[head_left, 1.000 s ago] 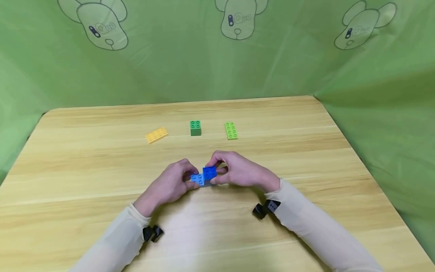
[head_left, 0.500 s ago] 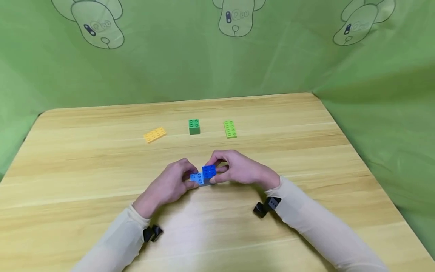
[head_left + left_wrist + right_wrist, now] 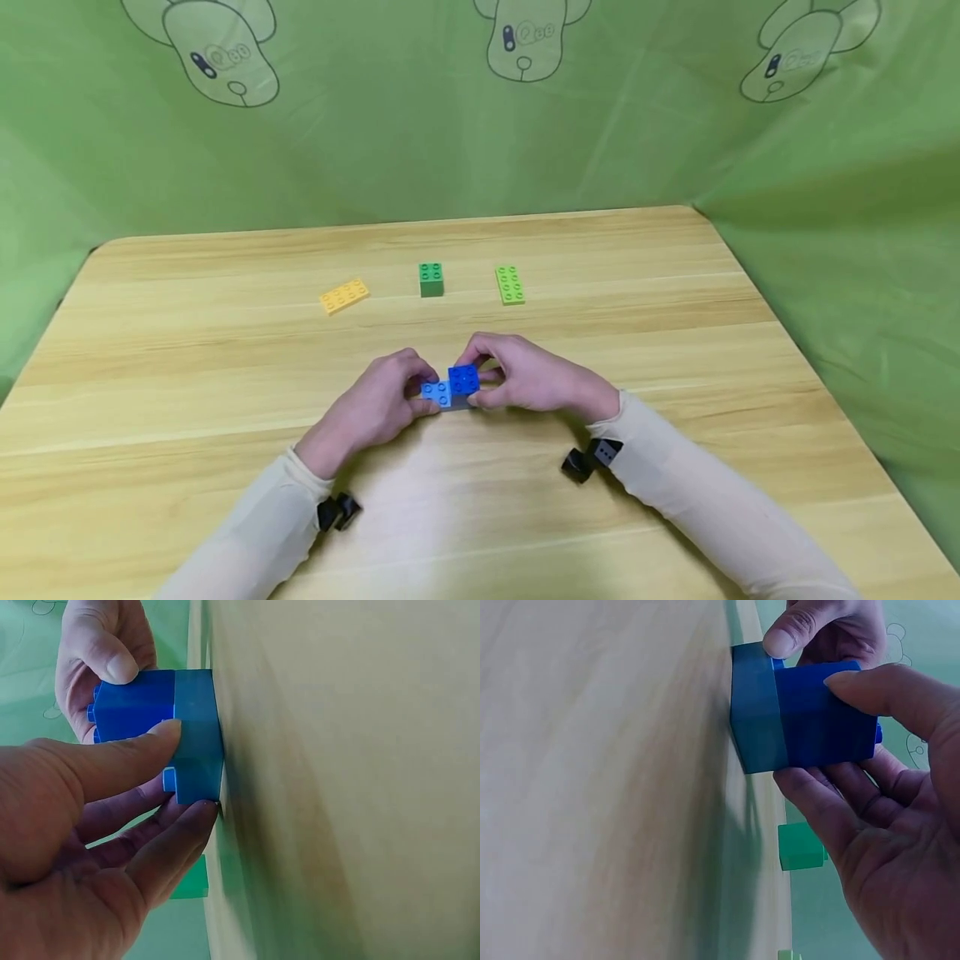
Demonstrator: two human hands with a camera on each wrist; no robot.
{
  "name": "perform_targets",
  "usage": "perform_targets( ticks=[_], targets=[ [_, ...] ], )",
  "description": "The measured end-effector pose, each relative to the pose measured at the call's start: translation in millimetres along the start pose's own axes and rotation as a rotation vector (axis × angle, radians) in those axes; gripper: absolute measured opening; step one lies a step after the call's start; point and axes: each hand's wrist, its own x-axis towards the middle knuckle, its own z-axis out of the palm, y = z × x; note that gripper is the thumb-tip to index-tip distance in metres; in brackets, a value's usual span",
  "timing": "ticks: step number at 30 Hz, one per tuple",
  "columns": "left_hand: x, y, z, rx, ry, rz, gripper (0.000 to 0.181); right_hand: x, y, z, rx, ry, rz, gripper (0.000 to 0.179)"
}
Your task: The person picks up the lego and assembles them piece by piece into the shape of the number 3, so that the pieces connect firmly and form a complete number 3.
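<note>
A light blue building brick (image 3: pixel 435 395) lies on the table, its left studs bare. On its right half sits a dark blue brick (image 3: pixel 464 380), flush against it in the right wrist view. My left hand (image 3: pixel 375 406) pinches the light blue brick (image 3: pixel 196 742) between thumb and fingers from the left. From the right, my right hand (image 3: pixel 528 375) grips the dark blue brick (image 3: pixel 821 712), thumb on the near side and fingers behind. The fingers hide parts of both bricks.
Beyond the hands, a yellow plate brick (image 3: pixel 344 297), a green brick (image 3: pixel 431 281) and a lime green plate brick (image 3: pixel 510 286) lie in a loose row on the wooden table (image 3: pixel 225 350). A green curtain (image 3: pixel 375 150) hangs behind the table.
The view shifts slightly with the head. Both hands keep their hold on the two blue bricks, with no other visible change.
</note>
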Motion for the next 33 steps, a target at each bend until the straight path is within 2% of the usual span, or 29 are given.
perform_targets(
  ticks=[4,8,10,14,17,24,28,33],
  targets=[
    [0.0,-1.9,-2.6,-0.026,-0.021,-0.012,0.03,-0.7,0,1,0.019,0.005,-0.003,0.03],
    [-0.5,-5.4,-17.7,-0.098,-0.018,-0.061,0.038,-0.5,0,1,0.03,0.006,0.005,0.031],
    [-1.0,-7.6,-29.8,-0.143,0.025,-0.093,0.04,-0.1,0,1,0.017,0.007,0.009,0.031],
    [-1.3,-15.6,-53.4,-0.188,0.143,-0.115,0.037,0.1,0,0,-0.012,0.011,0.025,0.031],
    [-0.9,-22.5,-67.0,-0.201,0.205,-0.123,0.037,-0.1,0,0,-0.014,0.01,0.037,0.031],
    [7.1,-42.3,-82.9,-0.201,0.33,-0.04,0.034,0.2,0,0,-0.038,0.014,0.04,0.032],
    [9.9,-52.8,-88.5,-0.19,0.37,-0.025,0.033,-0.2,-1,0,-0.052,0.014,0.046,0.032],
    [12.7,-64.4,-95.3,-0.185,0.363,-0.076,0.04,-1.3,-2,0,-0.05,0.023,0.05,0.032]
  ],
)
